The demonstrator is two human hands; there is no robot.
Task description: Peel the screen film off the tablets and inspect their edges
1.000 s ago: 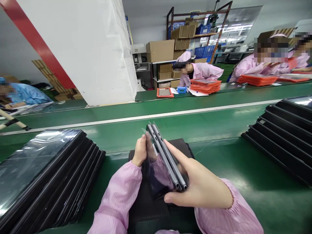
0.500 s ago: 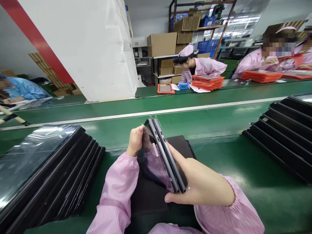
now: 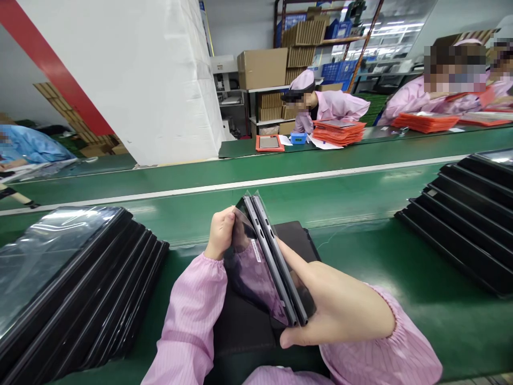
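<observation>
Two thin dark tablets [image 3: 266, 256] stand on edge side by side between my hands, tilted, with small ports along their upper edges. My left hand [image 3: 221, 231] pinches the far left side of the pair, at a clear film on the left tablet's glossy face, which bears a small white label. From the right, my right hand [image 3: 328, 299] wraps round the near end, its thumb below the lower corner and its fingers partly hidden behind the tablets. Beneath them lies a dark flat case [image 3: 244, 326] on the green surface.
Stacks of black tablets in film stand at the left [image 3: 92, 289] and right [image 3: 460, 230]. Across the green belt [image 3: 192, 206], people in pink work beside orange stacks [image 3: 339, 132]. A person in blue sits at the far left, beyond a white pillar [image 3: 160, 80].
The near end of the tablets and my right hand have shifted slightly down and to the right. The surroundings have moved a little left in view.
</observation>
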